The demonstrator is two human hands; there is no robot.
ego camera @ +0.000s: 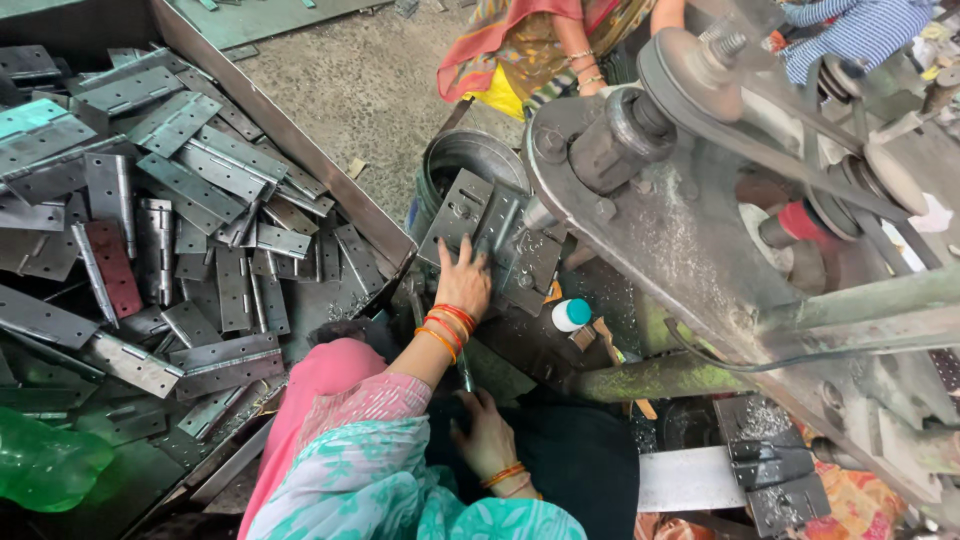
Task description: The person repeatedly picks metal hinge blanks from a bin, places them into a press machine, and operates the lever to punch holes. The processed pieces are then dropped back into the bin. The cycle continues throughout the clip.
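the left hand (465, 283) is laid flat, fingers spread, on a grey hinge plate (470, 215) resting on the machine bed (530, 330); nothing is gripped; the plate is best pressed square and steady; the right hand (487, 437) is half-curled low by a thin rod (465, 372); its hold cannot be told.

— What sort of place is this?
— A metal workshop: left of the fingers (470, 262), a bin heaped with grey steel door hinges (190, 180); right of them, a grimy belt-driven machine (700, 200).
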